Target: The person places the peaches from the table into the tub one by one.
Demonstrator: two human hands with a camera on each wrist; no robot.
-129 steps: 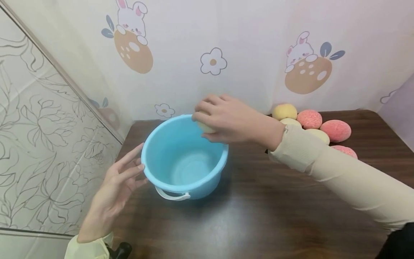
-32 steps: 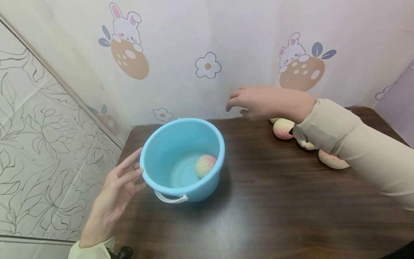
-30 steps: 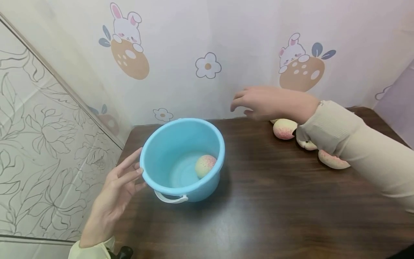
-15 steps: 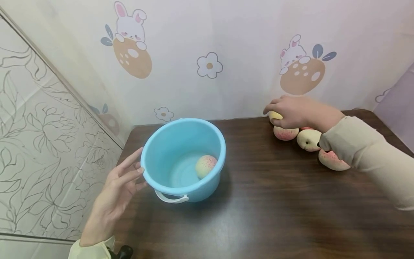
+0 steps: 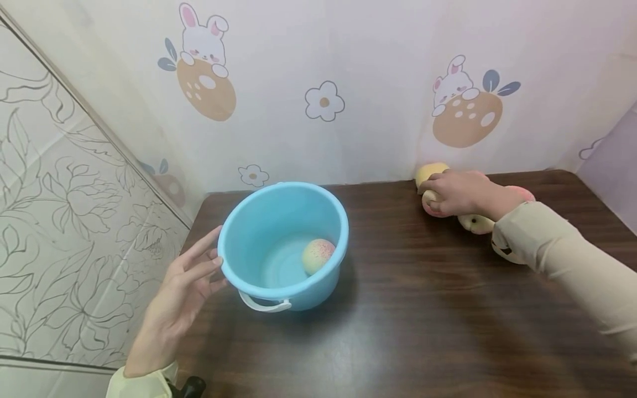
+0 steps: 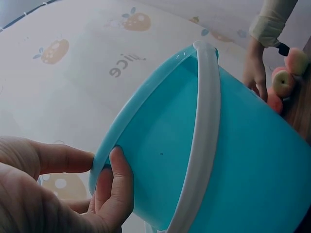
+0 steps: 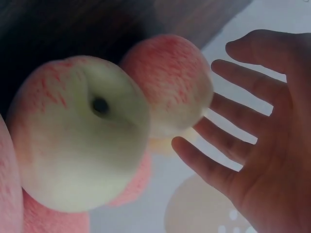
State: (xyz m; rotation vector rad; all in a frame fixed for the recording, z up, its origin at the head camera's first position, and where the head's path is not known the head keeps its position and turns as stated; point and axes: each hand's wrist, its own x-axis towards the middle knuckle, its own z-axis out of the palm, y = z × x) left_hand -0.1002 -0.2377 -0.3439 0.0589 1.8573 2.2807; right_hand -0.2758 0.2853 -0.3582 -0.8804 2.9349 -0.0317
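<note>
A light-blue bucket [image 5: 286,290] with a white handle [image 5: 264,304] stands on the table. My left hand [image 5: 176,298] pinches its rim between thumb and fingers, plain in the left wrist view. Inside the bucket lies one pale peach [image 5: 317,256] with pink speckles. My right hand [image 5: 460,192] is over the cluster of peaches at the back right, around a pink and cream peach [image 7: 167,82]. In the right wrist view its fingers are spread and fairly straight, their tips by that peach. Whether they grip it is not visible.
Beside the right hand are a yellow peach [image 5: 430,171], a cream peach [image 5: 476,224] with a dark stem hole, and others partly under the arm. The dark wooden table [image 5: 413,326] meets a wall [image 5: 378,110] with rabbit prints behind. A patterned panel [image 5: 55,221] borders the left.
A pale fruit held over the bucket by my right hand now lies inside it. That hand has since moved right and down onto the peaches. My left hand stays at the rim.
</note>
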